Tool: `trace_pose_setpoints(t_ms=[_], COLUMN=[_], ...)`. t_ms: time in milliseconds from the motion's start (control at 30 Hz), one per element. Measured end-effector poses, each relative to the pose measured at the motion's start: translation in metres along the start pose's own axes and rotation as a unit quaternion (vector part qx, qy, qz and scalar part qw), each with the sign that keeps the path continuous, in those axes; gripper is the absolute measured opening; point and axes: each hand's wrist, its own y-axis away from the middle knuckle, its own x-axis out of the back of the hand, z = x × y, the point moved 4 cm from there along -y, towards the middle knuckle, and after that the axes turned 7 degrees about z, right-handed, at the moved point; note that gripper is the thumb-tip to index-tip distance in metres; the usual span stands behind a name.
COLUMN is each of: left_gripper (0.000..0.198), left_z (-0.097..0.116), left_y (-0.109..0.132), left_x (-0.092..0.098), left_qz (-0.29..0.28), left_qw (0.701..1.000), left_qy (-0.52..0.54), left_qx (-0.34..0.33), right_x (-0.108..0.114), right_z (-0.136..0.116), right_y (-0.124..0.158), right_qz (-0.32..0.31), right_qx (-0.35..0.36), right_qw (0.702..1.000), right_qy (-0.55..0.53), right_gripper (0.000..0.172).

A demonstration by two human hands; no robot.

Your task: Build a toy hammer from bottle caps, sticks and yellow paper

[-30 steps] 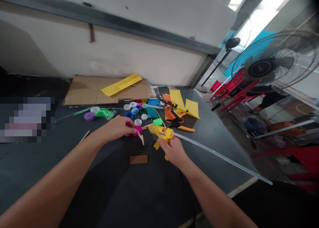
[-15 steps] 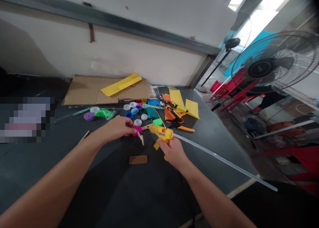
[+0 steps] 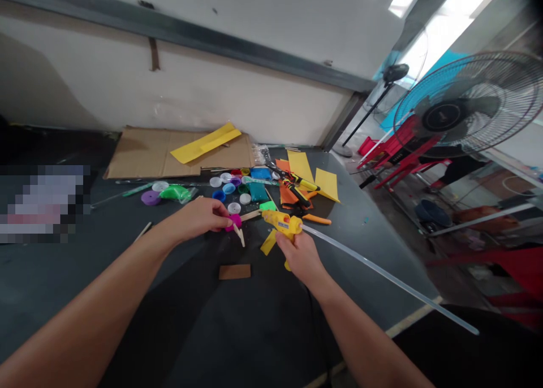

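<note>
My left hand (image 3: 197,219) pinches a magenta bottle cap (image 3: 233,223) at the fingertips, with a small wooden stick (image 3: 240,236) sticking down beside it. My right hand (image 3: 299,258) grips a yellow hot glue gun (image 3: 282,224) a short way to the right of the cap. A long clear glue stick (image 3: 388,280) runs from the back of the gun toward the lower right, past the table's edge. The gun's nozzle points left at the cap, with a small gap between them.
Scattered on the dark table (image 3: 127,297) are several colored bottle caps (image 3: 224,177), orange and yellow paper (image 3: 300,166), and a yellow-handled tool (image 3: 297,191). A cardboard sheet (image 3: 178,155) lies against the wall. A standing fan (image 3: 462,108) and red plastic chairs (image 3: 403,153) stand to the right.
The glue gun has moved right and tilted, with my right hand and the glue stick shifting along with it. My left hand and the cap have barely moved.
</note>
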Motion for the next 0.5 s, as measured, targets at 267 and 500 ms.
trace_pose_setpoints(t_ms=[267, 500], left_gripper=[0.032, 0.031], left_z=[0.0001, 0.003], left_y=[0.0002, 0.002], left_x=[0.0003, 0.0007], left_qz=[0.002, -0.003], left_qw=[1.0, 1.0], left_qy=[-0.009, 0.004], left_qx=[-0.01, 0.002], right_x=[-0.0041, -0.0031], right_z=[-0.0066, -0.0023], right_y=[0.0043, 0.0047], right_qz=[-0.011, -0.005], right_qx=[0.018, -0.009], right_qw=[1.0, 0.999], right_qy=[0.016, 0.038], right_gripper=[0.03, 0.03])
